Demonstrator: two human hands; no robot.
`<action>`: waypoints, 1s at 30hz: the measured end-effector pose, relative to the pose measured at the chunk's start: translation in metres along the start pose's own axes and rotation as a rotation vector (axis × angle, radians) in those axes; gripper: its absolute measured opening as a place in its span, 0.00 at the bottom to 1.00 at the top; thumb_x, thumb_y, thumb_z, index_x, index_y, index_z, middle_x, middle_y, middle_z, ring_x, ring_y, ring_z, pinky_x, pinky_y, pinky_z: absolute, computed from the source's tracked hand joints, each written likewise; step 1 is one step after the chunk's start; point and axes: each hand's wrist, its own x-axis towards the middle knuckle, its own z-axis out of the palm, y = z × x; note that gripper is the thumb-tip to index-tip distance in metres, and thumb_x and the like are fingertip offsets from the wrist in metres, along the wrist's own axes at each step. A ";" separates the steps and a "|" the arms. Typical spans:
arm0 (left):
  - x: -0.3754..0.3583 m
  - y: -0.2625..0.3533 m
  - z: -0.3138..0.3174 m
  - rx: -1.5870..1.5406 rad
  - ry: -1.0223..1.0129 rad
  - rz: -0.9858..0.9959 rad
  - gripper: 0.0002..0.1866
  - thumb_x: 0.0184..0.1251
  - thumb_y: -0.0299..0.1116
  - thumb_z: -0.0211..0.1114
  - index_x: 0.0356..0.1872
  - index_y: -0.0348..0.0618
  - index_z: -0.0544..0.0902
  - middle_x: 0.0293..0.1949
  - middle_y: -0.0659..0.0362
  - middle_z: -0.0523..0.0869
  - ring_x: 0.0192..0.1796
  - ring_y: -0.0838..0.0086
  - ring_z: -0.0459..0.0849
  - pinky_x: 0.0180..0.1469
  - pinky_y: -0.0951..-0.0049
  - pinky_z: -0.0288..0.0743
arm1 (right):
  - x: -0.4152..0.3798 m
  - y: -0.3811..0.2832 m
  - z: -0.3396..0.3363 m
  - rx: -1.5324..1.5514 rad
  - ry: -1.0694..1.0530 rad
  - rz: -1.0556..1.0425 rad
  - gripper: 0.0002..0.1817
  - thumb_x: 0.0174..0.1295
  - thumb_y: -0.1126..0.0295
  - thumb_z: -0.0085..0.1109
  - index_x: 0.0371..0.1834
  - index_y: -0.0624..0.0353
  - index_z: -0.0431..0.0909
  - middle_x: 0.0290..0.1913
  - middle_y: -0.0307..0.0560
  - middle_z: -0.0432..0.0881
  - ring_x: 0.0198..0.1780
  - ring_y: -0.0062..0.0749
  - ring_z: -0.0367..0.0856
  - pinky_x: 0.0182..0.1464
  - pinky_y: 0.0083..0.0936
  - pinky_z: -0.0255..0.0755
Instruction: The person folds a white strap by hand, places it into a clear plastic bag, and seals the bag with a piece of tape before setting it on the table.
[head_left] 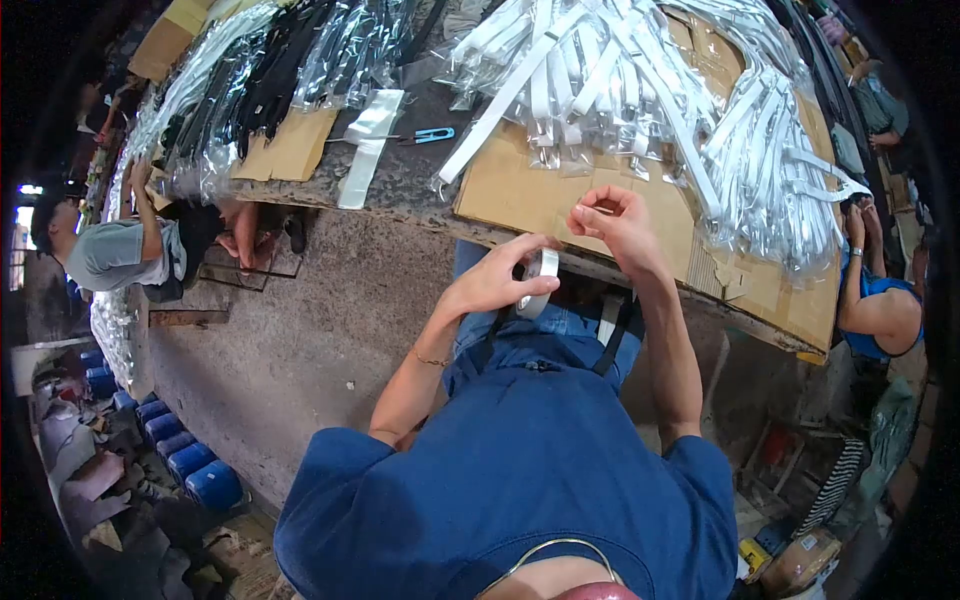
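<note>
My left hand (490, 282) is wrapped around a roll of tape (541, 284), held above my lap by the table's front edge. Over the cardboard sheet (520, 190), my right hand (622, 228) is raised with thumb and fingertips pinched together. Whatever lies between those fingertips, if anything, is too small to make out. Just beyond it are white straps (600, 80) in clear plastic sleeves, fanned out in a pile. A second bundle of white straps (765, 170) lies to the right.
Blue-handled snips (434, 135) and a clear plastic sleeve (370, 150) lie on the table, left of the cardboard. Black straps (270, 80) fill the far left. One person (125, 250) sits at left, another (880, 310) at right. Blue rolls (213, 485) line the floor.
</note>
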 end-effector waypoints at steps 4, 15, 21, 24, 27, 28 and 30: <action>-0.002 0.006 -0.005 -0.180 -0.052 -0.071 0.23 0.67 0.40 0.63 0.58 0.38 0.74 0.52 0.57 0.80 0.51 0.72 0.79 0.56 0.70 0.73 | 0.001 -0.008 0.004 -0.038 0.034 0.035 0.07 0.58 0.78 0.66 0.34 0.66 0.76 0.32 0.48 0.83 0.32 0.28 0.83 0.37 0.23 0.80; 0.001 0.006 -0.008 -0.055 0.024 -0.005 0.26 0.60 0.43 0.67 0.55 0.38 0.75 0.51 0.49 0.80 0.50 0.66 0.80 0.55 0.67 0.72 | 0.012 -0.012 -0.002 -0.037 0.015 0.035 0.07 0.56 0.78 0.67 0.32 0.66 0.77 0.31 0.47 0.83 0.31 0.27 0.84 0.33 0.22 0.80; 0.001 -0.008 -0.021 0.093 0.272 -0.150 0.29 0.54 0.40 0.69 0.56 0.38 0.72 0.53 0.44 0.80 0.53 0.57 0.81 0.57 0.63 0.73 | 0.019 0.009 0.015 -0.049 0.154 -0.136 0.07 0.55 0.80 0.67 0.32 0.67 0.78 0.31 0.48 0.83 0.32 0.28 0.84 0.36 0.22 0.82; -0.001 -0.002 -0.032 0.256 0.399 -0.205 0.30 0.51 0.37 0.68 0.56 0.36 0.71 0.50 0.40 0.80 0.53 0.50 0.80 0.57 0.61 0.73 | 0.029 0.034 0.035 0.163 0.262 -0.168 0.06 0.56 0.80 0.66 0.31 0.68 0.78 0.31 0.47 0.83 0.32 0.29 0.84 0.37 0.23 0.83; -0.002 -0.006 -0.041 0.426 0.606 -0.248 0.25 0.54 0.37 0.64 0.51 0.32 0.75 0.45 0.41 0.83 0.51 0.49 0.81 0.55 0.58 0.73 | 0.045 0.062 0.048 0.235 0.279 -0.196 0.05 0.58 0.79 0.65 0.31 0.68 0.77 0.31 0.48 0.83 0.32 0.29 0.84 0.37 0.25 0.82; -0.004 -0.006 -0.045 0.429 0.611 -0.249 0.25 0.54 0.37 0.64 0.51 0.32 0.75 0.45 0.41 0.83 0.51 0.49 0.81 0.55 0.58 0.73 | 0.049 0.069 0.051 0.255 0.298 -0.200 0.05 0.58 0.80 0.65 0.31 0.68 0.77 0.31 0.48 0.83 0.32 0.29 0.84 0.37 0.25 0.82; -0.008 -0.008 -0.052 0.530 0.546 -0.335 0.18 0.56 0.37 0.62 0.42 0.33 0.79 0.36 0.40 0.84 0.41 0.50 0.84 0.43 0.59 0.75 | 0.054 0.072 0.056 0.304 0.319 -0.205 0.05 0.59 0.80 0.65 0.31 0.69 0.77 0.31 0.49 0.83 0.32 0.29 0.83 0.38 0.25 0.82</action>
